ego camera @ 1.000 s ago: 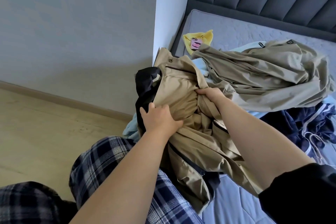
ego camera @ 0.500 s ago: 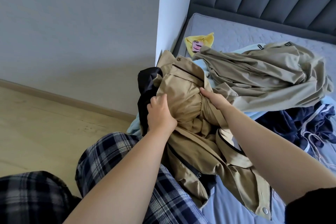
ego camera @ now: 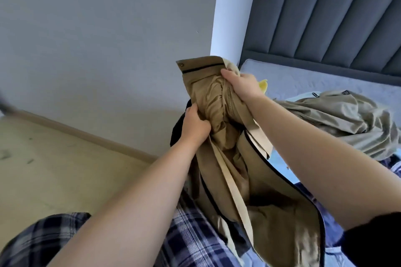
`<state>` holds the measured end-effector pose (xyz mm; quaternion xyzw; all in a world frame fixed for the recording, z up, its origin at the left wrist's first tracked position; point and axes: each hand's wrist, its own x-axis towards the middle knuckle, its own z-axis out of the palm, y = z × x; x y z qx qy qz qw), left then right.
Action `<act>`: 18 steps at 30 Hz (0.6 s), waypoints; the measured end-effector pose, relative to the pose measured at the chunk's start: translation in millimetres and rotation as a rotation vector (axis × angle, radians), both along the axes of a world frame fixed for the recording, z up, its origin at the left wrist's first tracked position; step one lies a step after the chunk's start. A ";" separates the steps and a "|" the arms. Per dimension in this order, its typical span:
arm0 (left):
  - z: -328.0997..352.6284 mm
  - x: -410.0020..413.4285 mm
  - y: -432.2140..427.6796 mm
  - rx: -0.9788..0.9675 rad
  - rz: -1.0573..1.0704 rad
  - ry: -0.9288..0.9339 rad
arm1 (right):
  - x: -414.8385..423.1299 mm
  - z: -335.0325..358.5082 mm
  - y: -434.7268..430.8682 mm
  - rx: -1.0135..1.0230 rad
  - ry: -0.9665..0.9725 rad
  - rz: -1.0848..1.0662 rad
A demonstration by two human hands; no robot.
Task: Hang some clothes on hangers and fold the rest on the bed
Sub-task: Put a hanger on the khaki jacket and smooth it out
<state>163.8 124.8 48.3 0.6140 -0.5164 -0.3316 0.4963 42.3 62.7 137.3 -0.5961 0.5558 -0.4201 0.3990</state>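
Nearest, blue plaid trouser legs (ego camera: pixel 191 234) lie under the hem of a crumpled tan cotton jacket with dark piping (ego camera: pixel 227 158), which is lifted in front of the person. The left hand (ego camera: pixel 196 124) grips the jacket's bunched middle with its fingers curled into the cloth, and the right hand (ego camera: pixel 243 86), higher on the jacket, has its fingers wrapped round a fold near the collar. Beyond the jacket to its right, a rumpled olive-khaki garment (ego camera: pixel 338 119) lies on the grey quilted mattress (ego camera: pixel 303 80), with a padded dark grey headboard (ego camera: pixel 325 17) farthest.
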 end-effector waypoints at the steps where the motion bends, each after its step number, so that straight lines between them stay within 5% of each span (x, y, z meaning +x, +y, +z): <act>1: 15.0 7.7 -1.3 -0.025 0.007 -0.017 | 9.5 16.6 2.5 -0.046 -0.017 0.019; 8: 132.4 53.3 -14.1 -0.182 -0.090 0.282 | 67.5 135.3 4.0 -0.264 -0.153 0.022; 13: 208.2 114.3 -25.8 -0.152 0.020 -0.209 | 118.2 213.2 -4.9 -0.426 -0.260 -0.001; 18: 243.5 196.6 -25.6 0.027 0.113 -0.197 | 177.3 266.7 -10.5 -0.567 -0.343 0.022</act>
